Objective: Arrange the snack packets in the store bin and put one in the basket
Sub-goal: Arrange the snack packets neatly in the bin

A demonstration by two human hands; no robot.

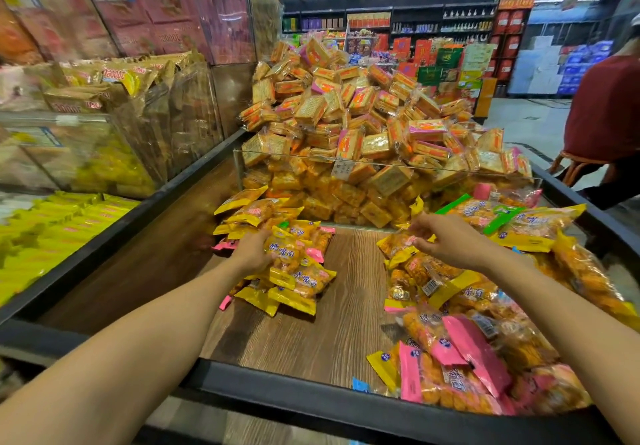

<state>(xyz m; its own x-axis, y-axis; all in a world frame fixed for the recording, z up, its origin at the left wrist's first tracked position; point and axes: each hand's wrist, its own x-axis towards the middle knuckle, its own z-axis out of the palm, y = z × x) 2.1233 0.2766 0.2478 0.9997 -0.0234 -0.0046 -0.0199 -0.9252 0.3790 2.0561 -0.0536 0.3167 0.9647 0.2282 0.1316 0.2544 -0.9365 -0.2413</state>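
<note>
Fingers (268, 249) of your left hand (252, 250) curl round a yellow snack packet (285, 247) on top of the left pile (280, 271) in the store bin (311, 392). Your right hand (450, 240) hovers over the right heap (485, 323), its fingers loosely bent; whether they pinch a packet you cannot tell. Bare wood floor (343, 306) lies between the two piles. Behind a clear divider (381, 167), the next compartment brims with square orange cracker packs (363, 115).
</note>
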